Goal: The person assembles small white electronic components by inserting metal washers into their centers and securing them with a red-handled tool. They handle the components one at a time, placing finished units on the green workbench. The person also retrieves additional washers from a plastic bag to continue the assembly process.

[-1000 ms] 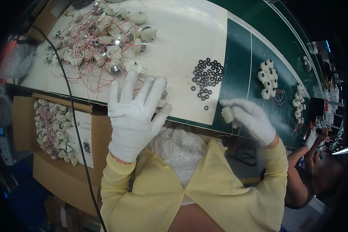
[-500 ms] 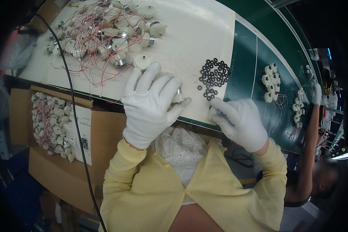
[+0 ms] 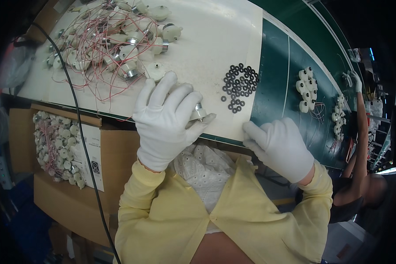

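Observation:
My left hand, in a white glove, is closed around a small motor with a white plastic body and a silver metal band. Most of that motor is hidden behind my fingers and palm. My right hand, gloved too, is at the table's front edge with its fingers curled and thumb and forefinger together. Whatever may be between those fingertips is hidden. Just beyond it lies a loose group of small black rings on the white work surface.
Behind my left hand is a heap of motors with tangled red wires. An open cardboard box at left holds more motors. White parts stand on the green mat. A black cable hangs at left. A co-worker's arm reaches in at right.
My right hand has drawn back from the black rings, slightly right and toward me. The left hand keeps its hold on the motor. The whole view has shifted slightly.

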A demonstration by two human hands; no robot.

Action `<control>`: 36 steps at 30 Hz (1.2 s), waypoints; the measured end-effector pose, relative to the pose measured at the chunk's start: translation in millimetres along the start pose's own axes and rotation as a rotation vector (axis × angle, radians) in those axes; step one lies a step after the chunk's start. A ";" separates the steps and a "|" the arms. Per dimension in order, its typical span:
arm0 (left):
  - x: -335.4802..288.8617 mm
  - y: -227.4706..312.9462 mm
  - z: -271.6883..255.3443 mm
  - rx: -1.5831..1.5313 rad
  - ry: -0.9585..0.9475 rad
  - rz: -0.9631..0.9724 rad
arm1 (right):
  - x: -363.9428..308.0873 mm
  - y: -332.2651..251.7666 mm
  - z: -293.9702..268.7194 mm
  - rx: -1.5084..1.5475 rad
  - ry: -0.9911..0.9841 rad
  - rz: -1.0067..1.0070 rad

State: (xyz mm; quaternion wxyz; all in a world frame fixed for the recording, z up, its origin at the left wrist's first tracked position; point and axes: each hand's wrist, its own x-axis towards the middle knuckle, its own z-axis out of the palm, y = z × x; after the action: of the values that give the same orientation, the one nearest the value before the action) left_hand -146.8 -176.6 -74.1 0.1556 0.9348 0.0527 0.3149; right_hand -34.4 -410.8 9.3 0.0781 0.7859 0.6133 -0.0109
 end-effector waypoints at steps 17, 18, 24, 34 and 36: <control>-1.6 -1.3 2.3 0.042 -0.029 0.049 | -42.5 18.8 17.3 0.081 0.503 0.562; -0.2 0.7 1.9 0.045 -0.039 0.042 | -33.8 6.9 11.5 0.101 0.559 0.490; 0.6 4.2 -1.5 0.042 -0.076 0.028 | -26.0 5.2 47.4 0.019 0.438 0.388; 1.2 -2.3 -1.6 -0.036 -0.048 0.003 | -54.7 10.5 13.0 0.332 0.886 0.840; 1.4 -1.7 -3.2 -0.043 -0.035 0.004 | -50.5 4.2 18.1 0.214 0.701 0.690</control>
State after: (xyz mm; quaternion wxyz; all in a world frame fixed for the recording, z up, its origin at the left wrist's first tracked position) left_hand -147.7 -173.9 -71.5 0.1760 0.9367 0.0414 0.2999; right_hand -41.4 -462.8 -2.5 -0.2146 0.9028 0.3027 0.2174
